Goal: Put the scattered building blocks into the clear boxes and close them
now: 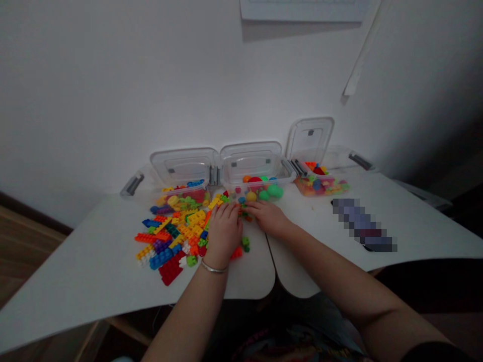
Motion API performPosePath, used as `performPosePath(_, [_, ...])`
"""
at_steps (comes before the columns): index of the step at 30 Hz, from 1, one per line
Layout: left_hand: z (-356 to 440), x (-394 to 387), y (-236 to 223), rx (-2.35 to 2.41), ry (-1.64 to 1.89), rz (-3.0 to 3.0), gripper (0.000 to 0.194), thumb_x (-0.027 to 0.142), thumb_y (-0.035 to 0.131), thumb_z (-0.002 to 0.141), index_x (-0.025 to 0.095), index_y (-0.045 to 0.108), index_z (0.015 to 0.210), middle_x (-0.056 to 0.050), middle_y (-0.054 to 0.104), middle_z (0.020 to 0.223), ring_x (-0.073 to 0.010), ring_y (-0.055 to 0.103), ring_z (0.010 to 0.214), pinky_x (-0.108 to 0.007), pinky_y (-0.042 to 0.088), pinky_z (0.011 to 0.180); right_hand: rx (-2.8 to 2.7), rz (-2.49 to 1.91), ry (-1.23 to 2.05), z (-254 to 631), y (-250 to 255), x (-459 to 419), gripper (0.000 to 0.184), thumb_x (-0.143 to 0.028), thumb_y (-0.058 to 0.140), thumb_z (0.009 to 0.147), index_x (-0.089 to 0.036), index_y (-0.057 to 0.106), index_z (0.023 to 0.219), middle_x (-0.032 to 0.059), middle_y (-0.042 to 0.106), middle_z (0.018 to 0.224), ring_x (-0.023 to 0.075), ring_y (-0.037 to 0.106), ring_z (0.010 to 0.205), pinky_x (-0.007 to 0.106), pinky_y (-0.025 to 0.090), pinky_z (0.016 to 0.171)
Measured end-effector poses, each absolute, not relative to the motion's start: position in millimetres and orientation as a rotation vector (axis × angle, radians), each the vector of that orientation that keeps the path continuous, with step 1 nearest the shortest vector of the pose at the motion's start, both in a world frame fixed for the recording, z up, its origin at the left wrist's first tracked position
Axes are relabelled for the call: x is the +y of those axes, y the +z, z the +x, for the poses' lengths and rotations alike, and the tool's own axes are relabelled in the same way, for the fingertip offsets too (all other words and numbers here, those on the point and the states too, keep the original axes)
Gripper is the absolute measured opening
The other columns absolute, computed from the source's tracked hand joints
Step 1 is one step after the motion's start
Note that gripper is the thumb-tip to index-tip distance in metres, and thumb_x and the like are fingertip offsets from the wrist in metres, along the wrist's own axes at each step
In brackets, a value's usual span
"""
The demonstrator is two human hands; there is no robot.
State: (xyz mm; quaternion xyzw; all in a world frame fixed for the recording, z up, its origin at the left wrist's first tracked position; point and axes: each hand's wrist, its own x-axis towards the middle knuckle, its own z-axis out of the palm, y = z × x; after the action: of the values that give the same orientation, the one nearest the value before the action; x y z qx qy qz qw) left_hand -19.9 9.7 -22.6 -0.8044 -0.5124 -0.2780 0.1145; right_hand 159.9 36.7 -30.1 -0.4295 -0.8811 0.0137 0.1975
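A heap of multicoloured plastic building bricks (173,236) covers the table in front of me, left of centre. My left hand (224,234), with a thin metal bracelet (214,267) at the wrist, lies palm down on the heap's right side, fingers curled. My right hand (267,217) reaches in from the right, its fingertips on a small cluster of green and red bricks (244,211) close to my left fingertips. Whether either hand grips a brick is hidden by the fingers.
Three clear plastic boxes with raised lids stand along the wall: one holding bricks (181,197), one holding coloured balls and eggs (260,188), one holding mixed small pieces (320,186). A pixelated dark object (362,223) lies on the white table (94,256) at right.
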Motion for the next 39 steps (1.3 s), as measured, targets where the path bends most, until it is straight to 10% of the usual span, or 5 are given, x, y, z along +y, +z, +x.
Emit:
performPosePath(19, [-19.6,8.8,-20.3,-1.548,-0.653,-2.467,0.032,0.019,0.055,0.083,0.019,0.071,0.110,-0.007,0.070,0.118,-0.0277,0.062,0.107,-0.049,0.041,0.104,-2.295,-1.523,0.118,189.5,-31.4,25.5,0.018,-0.017,0.056,0.088,-0.021,0.070,0.099,0.0075,0.067,0.101,0.0218,0.060,0.099,0.034,0.050,0.083])
performPosePath(27, [-20.2,8.9,-20.7,-1.570,-0.677,-2.491,0.033,0.020,0.054,0.083,0.021,0.070,0.111,-0.005,0.070,0.120,-0.0269,0.062,0.110,-0.050,0.036,0.108,-1.699,-1.220,0.194,234.8,-11.0,21.6,0.017,-0.025,0.060,0.083,-0.021,0.069,0.097,0.0044,0.066,0.090,0.0131,0.056,0.064,0.029,0.050,0.062])
performPosePath(39, [-21.9,9.5,-21.5,-1.546,-0.744,-2.478,0.031,0.020,0.054,0.082,0.022,0.071,0.108,-0.005,0.070,0.118,-0.0267,0.063,0.107,-0.050,0.039,0.105,-1.271,-1.434,-0.213,322.2,35.7,54.8,0.027,-0.025,0.053,0.079,-0.019,0.068,0.101,0.0090,0.067,0.101,0.0174,0.066,0.077,0.037,0.056,0.077])
